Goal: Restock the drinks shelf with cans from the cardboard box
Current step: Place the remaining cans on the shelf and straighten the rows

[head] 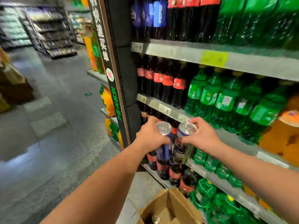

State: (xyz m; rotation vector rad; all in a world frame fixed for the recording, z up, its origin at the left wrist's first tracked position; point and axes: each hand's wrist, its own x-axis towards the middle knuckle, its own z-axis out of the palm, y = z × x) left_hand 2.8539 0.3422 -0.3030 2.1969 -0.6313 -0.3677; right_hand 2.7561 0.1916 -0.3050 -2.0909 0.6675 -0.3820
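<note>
My left hand (149, 136) grips a tall blue can (164, 143) near its silver top. My right hand (202, 136) grips a second blue can (182, 148) the same way. Both cans stand upright side by side, in front of the drinks shelf (165, 109) and below its edge with the price tags. The open cardboard box (169, 206) sits on the floor below my arms, with the top of another can (155, 219) showing inside.
Dark cola bottles (166, 81) and green soda bottles (226, 97) fill the shelves to the right. More bottles stand on the low shelves behind the cans. A dark end panel (113, 70) bounds the shelving on the left. The grey aisle floor (48, 126) stretches to the left.
</note>
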